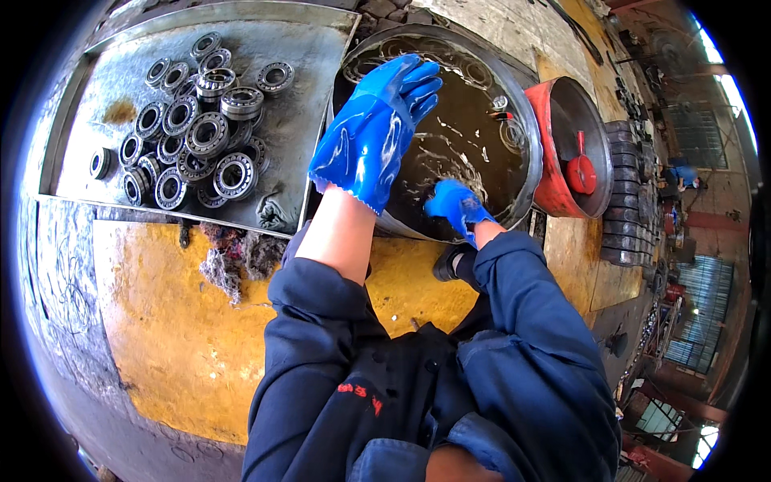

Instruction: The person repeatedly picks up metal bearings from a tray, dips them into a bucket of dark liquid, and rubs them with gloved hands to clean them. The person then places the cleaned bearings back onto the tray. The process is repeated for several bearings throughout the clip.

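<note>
- Brown liquid (443,135) was the sketchy bit imo: it looked murky enough to hide anything dropped in the round metal tub (530,165), and slick wet gloves would make a drop likelier.
- Splashing was my other worry: stirring too hard by the near rim could've slopped some onto the yellow floor (193,321) around the shoe (444,263), and that's lousy footing.
- Left forearm (341,229) reached toward the far side, bare between rolled sleeve and glove cuff; the left hand (389,92) hung over the tub's left part, fingers loosely stretched to the right, nothing visible in it.
- Right hand (460,207) was lower, at the tub's near side, pointing left. Super blurry, so I couldn't make out whether it gripped anything.
- Tub sat straight ahead, between a metal tray (269,40) on the left and a red bucket (548,145) on the right. Bearings (190,136) lay heaped on the tray, apart from both hands.
</note>
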Motion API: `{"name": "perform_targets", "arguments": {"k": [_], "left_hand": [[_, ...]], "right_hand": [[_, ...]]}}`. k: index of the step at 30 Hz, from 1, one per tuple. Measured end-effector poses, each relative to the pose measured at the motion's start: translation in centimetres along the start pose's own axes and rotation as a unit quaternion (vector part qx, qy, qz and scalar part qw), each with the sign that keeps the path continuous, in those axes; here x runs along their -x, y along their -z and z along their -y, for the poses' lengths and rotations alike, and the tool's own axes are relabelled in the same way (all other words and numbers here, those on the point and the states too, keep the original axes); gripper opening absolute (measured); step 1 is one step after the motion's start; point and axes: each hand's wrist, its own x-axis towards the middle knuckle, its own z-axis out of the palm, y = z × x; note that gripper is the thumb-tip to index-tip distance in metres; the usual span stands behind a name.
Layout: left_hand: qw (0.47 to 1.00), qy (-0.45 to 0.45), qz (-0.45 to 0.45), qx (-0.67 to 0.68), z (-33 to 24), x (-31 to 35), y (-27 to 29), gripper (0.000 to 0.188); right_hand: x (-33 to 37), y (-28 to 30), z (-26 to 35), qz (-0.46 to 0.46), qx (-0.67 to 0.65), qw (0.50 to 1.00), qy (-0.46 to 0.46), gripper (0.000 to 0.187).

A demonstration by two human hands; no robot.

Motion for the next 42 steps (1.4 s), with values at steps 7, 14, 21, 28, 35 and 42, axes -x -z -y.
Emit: {"name": "perform_targets", "arguments": {"k": [7,14,21,28,35,42], "left_hand": [[0.999,0.039,-0.01,-0.012,0.4,-0.6,0.0,0.045],[0.999,0.024,-0.006,-0.029,0.2,-0.5,-0.4,0.047],[1.0,0.02,-0.007,-0.014,-0.1,0.1,-1.0,0.047],[1.0,0.009,-0.012,-0.005,-0.4,0.7,-1.0,0.05],[0.999,0.02,-0.005,0.029,0.6,0.6,-0.7,0.049],[0.999,0.024,0.015,0.029,0.6,0.4,-1.5,0.048]], "right_hand": [[0.9,-0.7,1.3,0.009,0.131,0.99,0.055,0.038],[1.5,-1.5,-2.1,-0.021,-0.102,0.995,0.0,0.041],[0.1,0.3,3.0,0.09,0.313,0.945,0.04,0.034],[0.2,-2.5,-3.4,-0.011,-0.073,0.997,0.015,0.046],[0.1,-0.6,1.5,0.057,0.321,0.941,0.096,0.022],[1.6,-1.8,-3.1,-0.039,-0.096,0.988,-0.118,0.036]]}}
